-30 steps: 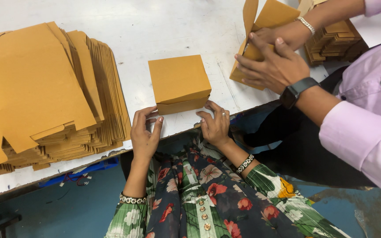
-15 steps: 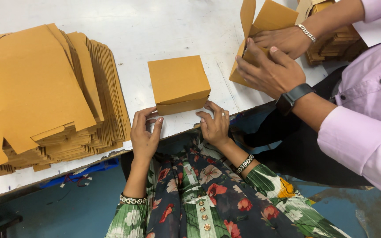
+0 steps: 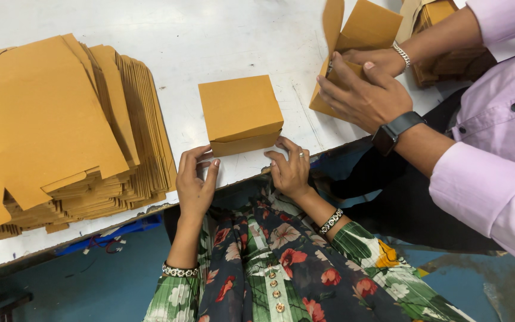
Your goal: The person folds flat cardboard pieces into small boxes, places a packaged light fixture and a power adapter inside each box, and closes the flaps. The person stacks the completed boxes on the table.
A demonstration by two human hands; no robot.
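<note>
Change since a moment ago: your own hands and the folded box have barely shifted; beside you, the co-worker's nearer hand [image 3: 362,95] has slid across the face of their carton, so that hand now covers more of it.
Your left hand [image 3: 196,182]: it rests at the near edge of the surface [image 3: 210,36], fingers curled loosely, its tips just beside the box's near left corner. This grip is empty; it looks placed to steady or square the box rather than lift it.
Your right hand [image 3: 290,170]: fingertips touch the box's near right corner, the palm hanging off the edge. No closed grip here either; it holds nothing.
Folded box [image 3: 241,114]: it sits on the surface between your two hands, close to the near edge. You see a mustard-yellow carton, squarish and shallow, closed on top, with a flap seam along its near side.
Flat blanks [image 3: 61,131]: you have a tall, fanned stack of unfolded carton sheets in the same yellow to your left, within easy reach.
Co-worker's carton [image 3: 359,36]: half-formed and tilted, one flap standing up, pressed by both their hands.
Far stack [image 3: 442,24]: more yellow cartons behind their arm.
</note>
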